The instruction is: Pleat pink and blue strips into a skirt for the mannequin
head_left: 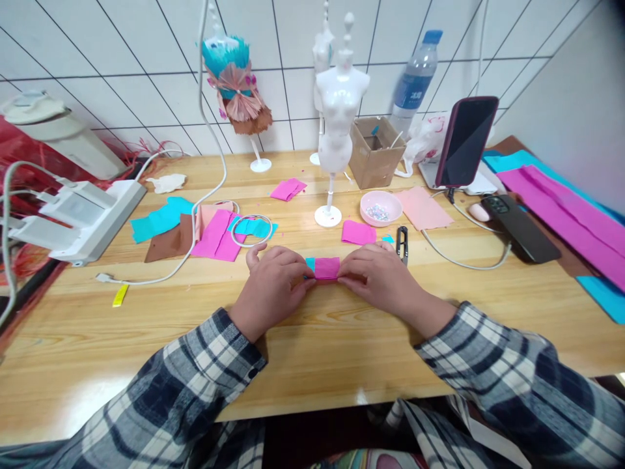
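Pink strip (327, 268) (small, flat) between both hands (278, 280) (375, 277)

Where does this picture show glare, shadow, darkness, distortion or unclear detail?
In the head view, white glare on the wooden table at lower left, with a smaller spot near its front edge; soft shadow by the right hand; dark upper right corner; lines of the tiled wall spreading apart upward, probably from the wide, tilted view; beads too small to separate clearly.
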{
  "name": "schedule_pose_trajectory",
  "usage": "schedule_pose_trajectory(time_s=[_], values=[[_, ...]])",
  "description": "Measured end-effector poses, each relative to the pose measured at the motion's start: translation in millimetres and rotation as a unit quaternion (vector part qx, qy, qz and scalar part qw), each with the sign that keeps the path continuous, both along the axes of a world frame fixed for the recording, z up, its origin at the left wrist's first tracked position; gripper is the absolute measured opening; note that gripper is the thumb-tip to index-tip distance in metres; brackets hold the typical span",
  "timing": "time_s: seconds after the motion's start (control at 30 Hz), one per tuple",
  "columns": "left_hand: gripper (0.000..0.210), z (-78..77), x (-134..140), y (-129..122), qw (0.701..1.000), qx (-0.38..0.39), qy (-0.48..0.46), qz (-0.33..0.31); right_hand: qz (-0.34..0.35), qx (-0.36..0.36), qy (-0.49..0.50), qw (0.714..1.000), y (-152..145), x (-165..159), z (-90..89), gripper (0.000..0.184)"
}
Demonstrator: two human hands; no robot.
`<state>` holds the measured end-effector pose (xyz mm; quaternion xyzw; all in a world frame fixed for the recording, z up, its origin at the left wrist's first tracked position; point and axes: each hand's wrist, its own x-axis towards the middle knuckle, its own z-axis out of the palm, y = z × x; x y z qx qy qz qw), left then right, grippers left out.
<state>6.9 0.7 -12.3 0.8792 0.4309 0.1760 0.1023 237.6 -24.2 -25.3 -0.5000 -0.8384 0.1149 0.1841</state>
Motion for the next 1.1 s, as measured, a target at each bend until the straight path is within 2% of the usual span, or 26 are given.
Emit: schedule_pose_trajectory(time_s=[0.1,0.17,0.2,0.3,0.37,0.4,0.47,0.57,0.67,0.8,0.93,1.1], values=[[0.008,9.1,-1.2,-0.8,0.999,-0.031,-0.034,0.007,-0.01,-0.029,0.024,0.999,1.2,1.6,14.5,0.01],[0.009,27.9,-2.8,-4.0,0.994,-0.086,-0.064,-0.009,0.009,-0.074,0.054,0.996,0.8,4.8,40.1,0.008],[0.009,40.2,-4.1,-5.7,0.988,-0.134,-0.069,-0.032,0.033,-0.12,0.069,0.99,0.8,6.9,56.2,0.008],[0.013,75.0,-10.5,-4.0,0.945,-0.317,-0.022,-0.077,0.091,-0.239,0.059,0.965,5.7,12.8,99.5,0.007],[0.017,84.0,-17.6,7.8,0.943,-0.318,0.002,-0.092,0.1,-0.258,0.046,0.96,15.9,14.6,109.4,0.006],[0.024,82.6,-21.4,17.1,0.953,-0.288,0.01,-0.094,0.098,-0.261,0.039,0.959,22.7,14.6,106.8,0.006],[0.04,70.1,-28.0,38.8,0.969,-0.236,0.03,-0.069,0.078,-0.275,0.02,0.958,37.6,13.2,89.3,0.009],[0.038,42.2,-28.1,64.5,0.974,-0.223,0.016,-0.032,0.022,-0.254,-0.009,0.967,53.9,7.8,52.9,0.011],[0.038,20.9,-14.4,68.8,0.988,-0.146,-0.045,-0.035,0.004,-0.236,-0.002,0.972,57.6,0.4,29.7,0.014],[0.022,7.7,4.3,57.9,0.994,-0.1,0.006,-0.042,-0.001,-0.188,0.017,0.982,53.7,-5.2,20.6,0.015],[0.013,3.3,7.5,53.6,0.993,-0.108,0.023,-0.044,0.011,-0.141,0.038,0.989,49.2,-3.7,14.3,0.011],[0.022,5.8,4.1,53.8,0.989,-0.13,-0.003,-0.065,0.008,-0.116,0.051,0.992,43.0,-0.8,7.3,0.011]])
